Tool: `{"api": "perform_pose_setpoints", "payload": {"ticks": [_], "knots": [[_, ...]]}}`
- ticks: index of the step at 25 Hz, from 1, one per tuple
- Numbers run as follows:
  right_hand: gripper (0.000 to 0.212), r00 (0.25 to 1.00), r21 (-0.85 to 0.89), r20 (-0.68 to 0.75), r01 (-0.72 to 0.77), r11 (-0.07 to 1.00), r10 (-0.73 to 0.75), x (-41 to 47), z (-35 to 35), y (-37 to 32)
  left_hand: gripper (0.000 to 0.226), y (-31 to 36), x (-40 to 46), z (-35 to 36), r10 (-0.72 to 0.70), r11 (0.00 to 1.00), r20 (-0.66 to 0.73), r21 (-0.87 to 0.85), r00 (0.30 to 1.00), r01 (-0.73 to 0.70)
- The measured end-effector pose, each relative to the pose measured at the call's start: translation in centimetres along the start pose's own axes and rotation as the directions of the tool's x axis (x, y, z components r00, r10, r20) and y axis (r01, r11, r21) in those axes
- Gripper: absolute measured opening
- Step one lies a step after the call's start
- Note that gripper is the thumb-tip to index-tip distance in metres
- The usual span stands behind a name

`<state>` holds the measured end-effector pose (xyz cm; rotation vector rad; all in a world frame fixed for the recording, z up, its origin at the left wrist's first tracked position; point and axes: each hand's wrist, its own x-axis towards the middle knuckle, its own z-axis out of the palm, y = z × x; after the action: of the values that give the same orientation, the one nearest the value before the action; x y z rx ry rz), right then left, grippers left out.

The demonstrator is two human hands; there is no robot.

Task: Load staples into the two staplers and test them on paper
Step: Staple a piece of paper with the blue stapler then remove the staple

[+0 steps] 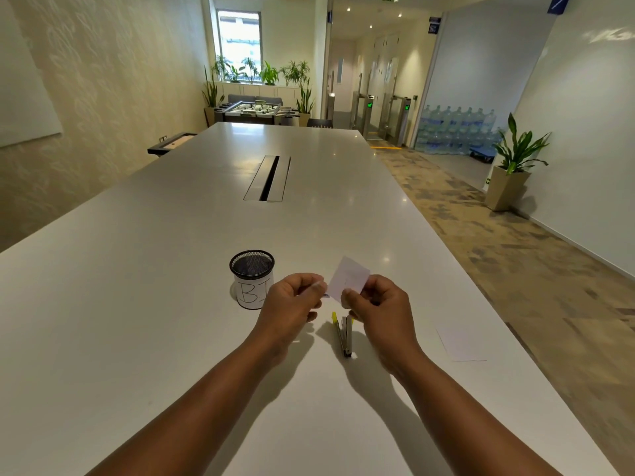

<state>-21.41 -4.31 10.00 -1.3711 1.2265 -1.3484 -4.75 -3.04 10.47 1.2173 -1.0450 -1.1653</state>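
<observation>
A small white slip of paper (pixel 348 278) is held up above the table, pinched at its lower edge by my right hand (pixel 376 305). My left hand (pixel 292 300) is closed beside it, its fingertips at the paper's lower left corner, where a small bluish object shows; what that object is cannot be told. A yellow and silver stapler (pixel 343 333) lies on the white table (pixel 154 304) just below my hands, its arm swung open. Only one stapler is visible.
A black mesh cup (pixel 252 278) with a white label marked "BI" stands left of my hands. Another white sheet of paper (pixel 460 343) lies flat near the table's right edge. A cable slot (pixel 268 178) is set into the table further away.
</observation>
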Motion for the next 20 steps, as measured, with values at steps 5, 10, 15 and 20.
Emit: {"api": "perform_pose_setpoints", "payload": {"ticks": [5, 10, 15, 20], "knots": [[0.026, 0.965, 0.313, 0.164, -0.247, 0.917, 0.204, -0.8, 0.6, -0.7, 0.018, 0.3, -0.5, 0.5, 0.046, 0.997, 0.055, -0.064, 0.997, -0.042], [0.012, 0.961, 0.349, 0.143, -0.273, 0.896, 0.237, -0.6, 0.1, -1.5, 0.015, 1.1, -0.4, 0.1, 0.070, 0.997, 0.007, -0.036, 0.998, -0.069], [0.026, 0.983, 0.315, 0.067, -0.182, 0.932, 0.169, -0.2, -0.6, -2.2, 0.022, 2.1, -0.4, -0.1, 0.029, 0.998, -0.021, -0.054, 0.999, -0.030], [0.016, 0.990, 0.298, 0.105, -0.120, 0.947, 0.092, -0.5, -0.4, -2.5, 0.027, 3.1, -0.7, -0.2, -0.143, 0.953, 0.048, -0.263, 0.989, 0.150]]}}
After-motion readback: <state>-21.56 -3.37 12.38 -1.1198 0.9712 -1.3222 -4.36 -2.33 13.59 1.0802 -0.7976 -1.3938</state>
